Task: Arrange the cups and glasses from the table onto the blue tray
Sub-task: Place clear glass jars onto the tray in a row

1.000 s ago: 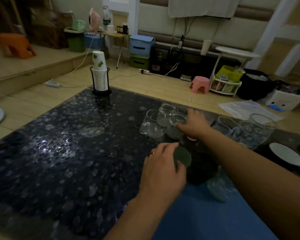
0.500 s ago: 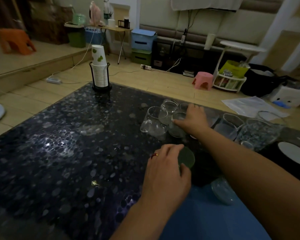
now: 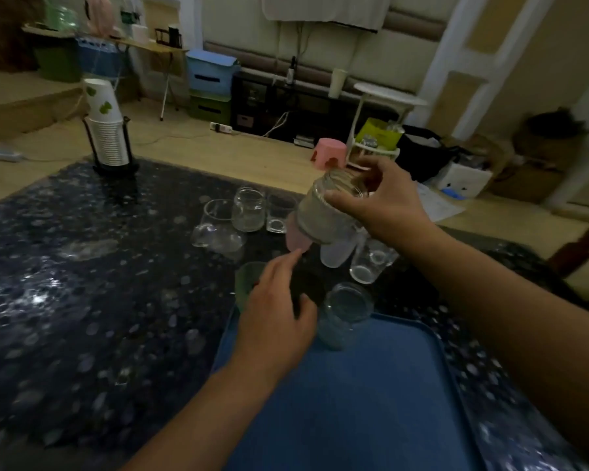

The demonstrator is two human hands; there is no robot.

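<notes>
Big dark speckled table [image 3: 82, 300] first, w/ the blue tray [image 3: 354, 402] at its near edge. Your right hand [image 3: 385, 202] grips a glass jar [image 3: 323, 215] by its rim end, lifted and tilted above the cluster of glasses [image 3: 249, 212]. One glass [image 3: 346, 314] sits at the tray's far edge, probably on it; blur makes that unclear. Your left hand [image 3: 276, 311] hangs loose, fingers spread, holding nothing, beside the green cup [image 3: 247, 280]. You're mid-carry: next, bring the jar down upright on bare tray, clear of that glass.
</notes>
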